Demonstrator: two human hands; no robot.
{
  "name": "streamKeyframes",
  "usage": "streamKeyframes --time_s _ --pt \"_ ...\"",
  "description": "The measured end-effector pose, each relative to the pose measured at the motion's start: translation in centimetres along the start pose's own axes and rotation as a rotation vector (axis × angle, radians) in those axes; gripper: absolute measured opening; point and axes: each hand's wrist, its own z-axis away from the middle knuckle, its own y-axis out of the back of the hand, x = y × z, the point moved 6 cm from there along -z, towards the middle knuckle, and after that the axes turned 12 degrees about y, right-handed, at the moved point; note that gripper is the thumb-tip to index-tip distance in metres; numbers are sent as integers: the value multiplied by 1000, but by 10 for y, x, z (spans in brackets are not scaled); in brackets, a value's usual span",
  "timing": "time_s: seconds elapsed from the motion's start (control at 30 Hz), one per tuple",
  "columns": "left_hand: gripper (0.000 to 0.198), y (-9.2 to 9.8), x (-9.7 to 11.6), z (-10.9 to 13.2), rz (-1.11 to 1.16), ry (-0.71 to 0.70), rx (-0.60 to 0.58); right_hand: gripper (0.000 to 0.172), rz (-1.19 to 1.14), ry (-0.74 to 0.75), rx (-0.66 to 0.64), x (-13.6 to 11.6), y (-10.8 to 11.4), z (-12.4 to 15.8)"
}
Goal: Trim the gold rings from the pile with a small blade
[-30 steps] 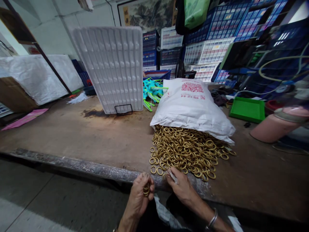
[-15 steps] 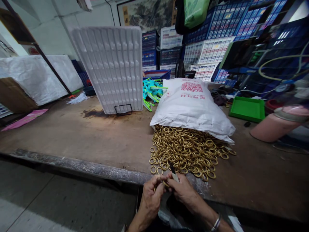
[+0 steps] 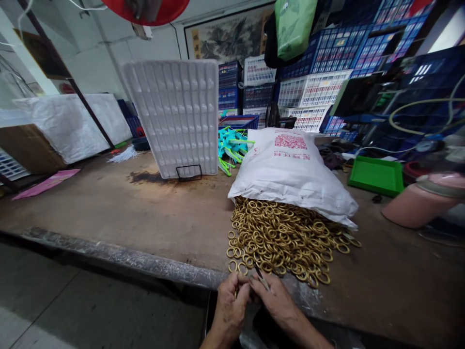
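A heap of brass rings [image 3: 286,240] spills from the mouth of a white sack [image 3: 292,169] onto the brown table [image 3: 145,218]. My left hand [image 3: 230,308] is closed at the table's near edge, fingers curled round brass rings that barely show. My right hand [image 3: 276,303] touches it from the right and pinches a thin dark-tipped tool [image 3: 261,277] that points up toward the heap. Both hands sit just below the nearest loose rings [image 3: 234,259].
A white moulded tray [image 3: 178,116] stands upright on a wire stand behind the heap. Turquoise and green plastic pieces [image 3: 230,148] lie beside it. A green tray [image 3: 376,175] and a pink container [image 3: 423,201] sit at the right. Blue and white crates [image 3: 312,72] are stacked behind.
My left hand moved right from the table edge to meet my right hand, which drew back from the rings. The view has tilted up a little.
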Motion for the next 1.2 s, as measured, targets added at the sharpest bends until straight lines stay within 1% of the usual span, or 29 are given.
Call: streamKeyframes --time_s 0.07,0.13,0.2,0.27,0.43,0.67,0.77,0.83,0.9,0.97,1.0,1.07,1.2 --pt "29 -2 -4 -1 31 47 -41 39 -25 -14 -5 3 0 0" --pt "34 -5 -9 -1 77 123 -77 40 -37 -36 -15 5 -1 1" --pt "38 -7 -14 1 127 200 -106 39 -40 -54 -16 8 -2 2" --pt "40 -10 -16 3 170 243 -135 38 -43 -61 -16 9 -2 2" --pt "39 -13 -11 7 247 240 -182 33 -68 -71 -22 6 -1 3" --pt "37 -15 -9 9 261 265 -152 31 -76 -69 -7 -1 5 5" --pt "37 -15 -8 10 259 282 -127 30 10 -84 46 3 13 7" --pt "36 -14 -7 10 231 287 -106 29 128 -62 64 4 18 8" --pt "36 -12 -5 10 195 269 -85 23 271 -5 18 1 17 10" --pt "35 -11 -5 9 165 245 -69 13 395 52 -76 -3 11 13" --pt "35 -10 -6 8 152 234 -62 13 442 71 -120 -4 8 15" --pt "34 -9 -8 6 134 217 -48 19 520 96 -163 -6 5 18" --pt "36 -7 -12 4 108 176 -26 25 603 124 -165 -8 6 19"
